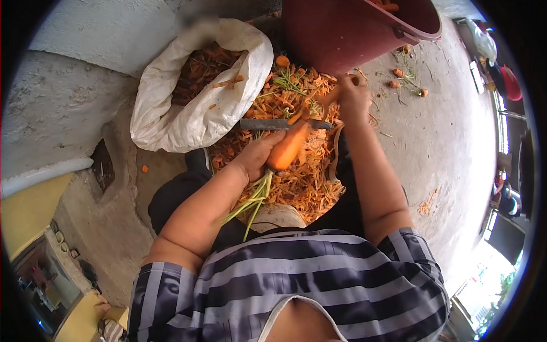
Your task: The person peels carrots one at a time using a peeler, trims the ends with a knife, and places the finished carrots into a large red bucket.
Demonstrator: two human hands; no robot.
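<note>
My left hand [260, 154] is wrapped round a thick orange carrot [289, 147], whose green stalks [259, 196] hang down toward my lap. The carrot's far end points up and right, over a flat grey strip [265, 123] lying across the heap. My right hand [354, 98] is closed, up and to the right of the carrot, beside a blurred orange-brown shape [329, 98]. I cannot tell what its fingers hold. Carrot peelings [310, 199] fill the container between my legs, with more peelings and cut carrot tops [282, 61] heaped beyond.
An open white sack [199, 126] with peelings inside stands at the upper left. A large dark red bucket [342, 37] holding carrots is at the top. Carrot tops [399, 73] and scraps lie on the concrete floor [433, 131] to the right. A rough wall [85, 80] rises at left.
</note>
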